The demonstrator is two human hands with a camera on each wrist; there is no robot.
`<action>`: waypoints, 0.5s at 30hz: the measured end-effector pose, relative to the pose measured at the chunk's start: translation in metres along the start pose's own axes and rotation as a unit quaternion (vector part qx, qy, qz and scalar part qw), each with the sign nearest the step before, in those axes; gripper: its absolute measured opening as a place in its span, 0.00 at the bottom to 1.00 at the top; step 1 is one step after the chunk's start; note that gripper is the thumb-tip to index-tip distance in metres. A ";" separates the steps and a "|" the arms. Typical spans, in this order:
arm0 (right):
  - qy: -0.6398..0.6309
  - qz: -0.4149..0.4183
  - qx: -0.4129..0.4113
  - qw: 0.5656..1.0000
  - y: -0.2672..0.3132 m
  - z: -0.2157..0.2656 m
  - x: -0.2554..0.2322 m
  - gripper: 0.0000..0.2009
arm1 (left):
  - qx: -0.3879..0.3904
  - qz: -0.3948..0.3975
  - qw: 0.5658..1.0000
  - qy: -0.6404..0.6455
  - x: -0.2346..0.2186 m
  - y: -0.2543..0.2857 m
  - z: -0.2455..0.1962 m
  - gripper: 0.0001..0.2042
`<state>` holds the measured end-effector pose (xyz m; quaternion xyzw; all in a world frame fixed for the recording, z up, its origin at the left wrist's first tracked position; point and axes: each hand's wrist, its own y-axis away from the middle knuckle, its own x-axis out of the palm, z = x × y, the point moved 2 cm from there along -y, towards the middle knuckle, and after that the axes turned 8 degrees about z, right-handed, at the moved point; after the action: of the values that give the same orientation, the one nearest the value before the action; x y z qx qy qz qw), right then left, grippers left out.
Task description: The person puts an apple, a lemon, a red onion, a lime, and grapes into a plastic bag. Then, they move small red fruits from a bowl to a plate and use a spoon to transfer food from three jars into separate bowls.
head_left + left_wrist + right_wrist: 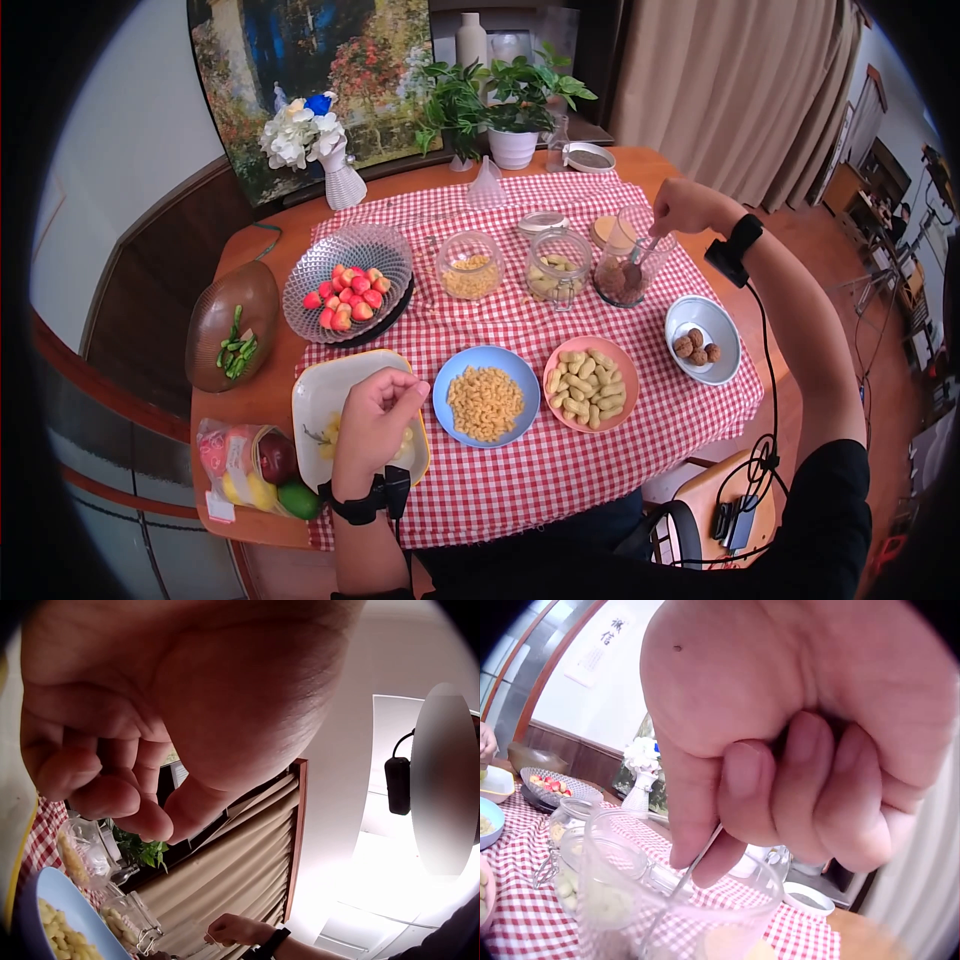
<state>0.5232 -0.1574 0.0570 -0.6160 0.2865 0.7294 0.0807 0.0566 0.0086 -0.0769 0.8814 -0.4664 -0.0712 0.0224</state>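
My right hand (692, 208) pinches the thin metal handle of a spoon (651, 246) over a tall glass jar (655, 268). The spoon slants down through the jar's mouth into brown contents (622, 284). In the right wrist view the thumb and forefinger grip the spoon handle (692, 874), with the other fingers curled beside it. My left hand (374, 426), loosely curled with nothing in it, hovers over a white yellow-rimmed tray (310, 385). A round wooden lid (606, 231) lies behind the tall jar, and a bowl of walnuts (697, 347) stands in front of it to the right.
Glass jars of pasta (470, 277) and peanuts (557, 275) stand mid-table. Nearer are a blue plate (447, 425) of macaroni and a pink plate (625, 415) of peanuts. A fruit bowl (310, 262), brown bowl (203, 325) and bagged fruit (235, 460) occupy the left.
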 end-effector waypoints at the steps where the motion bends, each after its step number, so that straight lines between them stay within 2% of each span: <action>1: 0.001 0.000 -0.001 1.000 -0.005 -0.005 0.007 0.14 | 0.000 -0.001 1.000 0.000 0.000 0.000 0.000 0.05; 8: -0.150 -0.038 -0.003 0.988 -0.001 -0.019 0.018 0.13 | 0.008 0.007 1.000 -0.002 0.001 0.000 -0.001 0.06; 11: -0.157 -0.027 0.024 0.987 0.015 -0.012 0.013 0.12 | 0.009 0.005 1.000 -0.003 0.001 0.000 -0.002 0.06; 13: -0.221 -0.029 0.074 0.972 0.023 -0.015 0.013 0.11 | 0.009 0.004 1.000 -0.002 0.001 0.001 -0.002 0.06; 15: -0.260 -0.029 0.067 0.963 0.025 -0.028 0.017 0.12 | 0.012 0.003 1.000 -0.005 0.001 0.000 -0.002 0.06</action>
<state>0.5312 -0.1962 0.0466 -0.4066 0.2859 0.8409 0.2140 0.0568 0.0077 -0.0752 0.8801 -0.4696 -0.0698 0.0102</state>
